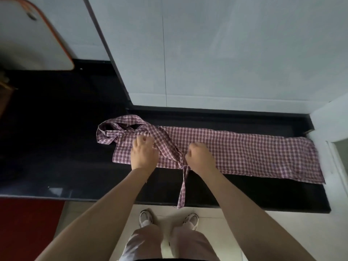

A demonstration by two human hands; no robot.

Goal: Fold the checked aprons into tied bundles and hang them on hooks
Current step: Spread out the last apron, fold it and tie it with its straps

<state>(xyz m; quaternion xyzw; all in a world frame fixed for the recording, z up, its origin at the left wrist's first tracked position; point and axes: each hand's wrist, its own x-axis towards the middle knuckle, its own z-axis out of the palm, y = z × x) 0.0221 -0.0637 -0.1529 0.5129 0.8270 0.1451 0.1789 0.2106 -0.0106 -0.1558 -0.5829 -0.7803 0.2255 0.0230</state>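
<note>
A pink and maroon checked apron (254,153) lies folded into a long strip on the black counter (56,138), running from centre to far right. Its neck loop and ties (120,129) are bunched at the left end. One tie strap (182,187) crosses the strip diagonally and hangs over the counter's front edge. My left hand (144,153) presses flat on the left end of the apron, fingers spread. My right hand (199,157) rests on the strip just right of the strap, fingers curled; whether it grips the strap or the cloth is hidden.
A grey tiled wall (226,53) rises right behind the apron. A white board with an orange rim (37,38) leans at the back left. A white ledge (335,129) borders the counter on the right. Below the front edge are my shoes on pale floor and a red mat (28,228).
</note>
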